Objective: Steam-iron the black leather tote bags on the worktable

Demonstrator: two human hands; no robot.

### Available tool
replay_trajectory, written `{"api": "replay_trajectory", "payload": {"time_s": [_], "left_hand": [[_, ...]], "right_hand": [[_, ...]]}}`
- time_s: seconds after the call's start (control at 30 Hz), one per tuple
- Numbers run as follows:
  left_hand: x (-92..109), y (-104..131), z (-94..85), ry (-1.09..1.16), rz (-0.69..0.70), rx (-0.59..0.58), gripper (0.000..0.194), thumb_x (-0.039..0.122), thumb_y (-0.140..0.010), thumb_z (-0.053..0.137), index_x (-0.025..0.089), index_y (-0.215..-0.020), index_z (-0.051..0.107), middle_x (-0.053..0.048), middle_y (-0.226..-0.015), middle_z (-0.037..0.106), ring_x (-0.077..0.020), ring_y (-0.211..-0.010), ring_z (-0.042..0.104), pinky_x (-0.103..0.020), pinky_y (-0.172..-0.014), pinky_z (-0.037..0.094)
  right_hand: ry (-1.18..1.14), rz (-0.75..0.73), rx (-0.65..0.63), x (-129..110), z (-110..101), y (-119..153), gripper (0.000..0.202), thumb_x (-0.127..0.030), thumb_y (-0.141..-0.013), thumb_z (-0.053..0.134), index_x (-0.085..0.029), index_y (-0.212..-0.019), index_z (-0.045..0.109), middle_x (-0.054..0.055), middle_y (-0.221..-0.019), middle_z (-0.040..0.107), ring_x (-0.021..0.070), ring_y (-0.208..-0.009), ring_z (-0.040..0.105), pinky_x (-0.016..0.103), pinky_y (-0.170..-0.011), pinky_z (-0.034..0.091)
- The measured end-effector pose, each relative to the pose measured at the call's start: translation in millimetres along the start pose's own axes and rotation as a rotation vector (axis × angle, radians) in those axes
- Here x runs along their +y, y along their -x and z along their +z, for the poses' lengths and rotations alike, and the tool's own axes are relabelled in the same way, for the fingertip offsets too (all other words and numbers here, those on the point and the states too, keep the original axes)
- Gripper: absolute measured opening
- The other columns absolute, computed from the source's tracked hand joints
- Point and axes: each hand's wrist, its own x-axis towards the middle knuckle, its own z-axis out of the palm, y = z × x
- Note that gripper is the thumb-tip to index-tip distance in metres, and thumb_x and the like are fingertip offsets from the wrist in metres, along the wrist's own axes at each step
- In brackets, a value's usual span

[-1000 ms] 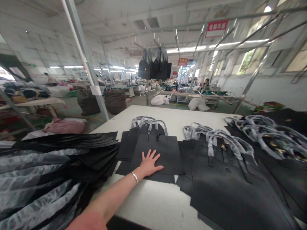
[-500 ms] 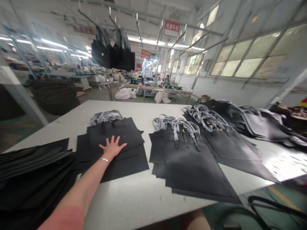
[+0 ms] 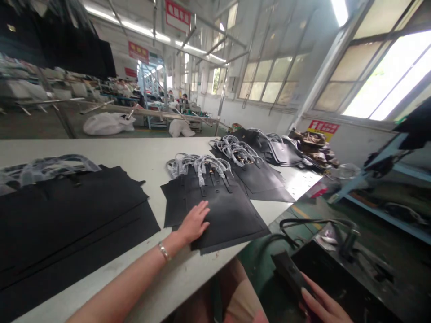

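Where the left hand [image 3: 194,223] is laid, head view: palm down on the lower left part of the front black bag [image 3: 229,220]; the fingers are stretched out, and nothing is clasped by this grip.
Right hand [image 3: 323,303]: seen at the lower right, partly cut off by the picture's edge; a dark elongated object [image 3: 291,273] is clasped by this grip, with the thumb laid along it; what the object is cannot be told.
Front black bag: laid flat on top of the middle stack [image 3: 172,202], near the edge of the pale table [image 3: 153,168]; its handles [image 3: 220,167] are wrapped in clear film and pointed away from the person.
Left stack [image 3: 67,206]: spread at the left, cut off by the picture's edge, and parted from the middle stack by a strip of table.
Right stack [image 3: 264,177]: placed just beyond the middle stack, to its right, with wrapped handles.
Farther bags [image 3: 286,152]: piled toward the table's far right end, near a brown heap [image 3: 313,143].
Left wrist: encircled by a silver-coloured bracelet [image 3: 164,251].
Black box-shaped unit [image 3: 336,264]: placed beside the table, at the right.
Hanging bags [image 3: 67,40]: suspended at the upper left, blurred.
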Motion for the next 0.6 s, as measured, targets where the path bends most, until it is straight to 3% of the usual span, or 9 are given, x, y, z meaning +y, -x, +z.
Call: {"api": "replay_trajectory", "payload": {"time_s": [0.1,0.23,0.33,0.43,0.6], "left_hand": [[55,-31,30.2,0.156,0.221,-0.039,0.041,0.018,-0.087,0.059,0.016,-0.127,0.052,-0.01,-0.15,0.036,-0.0237,-0.14,0.031,-0.041,-0.116,0.031],[92,-88,60.6,0.162,0.353,-0.03,0.026,0.015,-0.09,0.056,0.016,-0.115,0.06,-0.008,-0.138,0.052,-0.0207,-0.126,0.049,-0.032,-0.106,0.044],[101,-141,79.4,0.077,0.427,-0.031,0.021,0.012,-0.093,0.049,0.016,-0.109,0.062,-0.007,-0.127,0.059,-0.0188,-0.114,0.056,-0.029,-0.094,0.051],[102,-190,97.5,0.043,0.562,-0.108,0.017,0.011,-0.093,0.048,0.016,-0.099,0.063,-0.008,-0.112,0.064,-0.0199,-0.101,0.059,-0.028,-0.076,0.054],[98,-239,121.1,0.069,0.827,-0.317,0.016,0.013,-0.09,0.052,0.016,-0.077,0.061,-0.007,-0.082,0.063,-0.0189,-0.077,0.057,-0.026,-0.053,0.044]], "right_hand": [[-0.031,0.008,0.0,-16,5,-25,0.093,-0.063,-0.07,0.072,-0.014,-0.144,0.043,0.001,-0.068,0.068,0.0156,-0.054,0.062,0.023,-0.049,0.047],[-0.035,0.031,0.023,-38,2,-64,0.087,-0.061,-0.074,0.07,-0.017,-0.143,0.042,0.0,-0.068,0.066,0.0132,-0.051,0.059,0.022,-0.047,0.044],[-0.065,0.05,0.025,-50,-6,-92,0.086,-0.061,-0.073,0.071,-0.02,-0.143,0.042,0.0,-0.07,0.066,0.0137,-0.053,0.059,0.022,-0.047,0.044],[-0.112,0.112,0.083,-61,-13,-116,0.088,-0.06,-0.07,0.074,-0.023,-0.144,0.043,0.0,-0.072,0.068,0.0153,-0.055,0.061,0.023,-0.048,0.046],[-0.179,0.258,0.214,-77,-25,-144,0.093,-0.06,-0.066,0.077,-0.023,-0.144,0.043,0.001,-0.071,0.068,0.0183,-0.057,0.062,0.023,-0.046,0.046]]}}
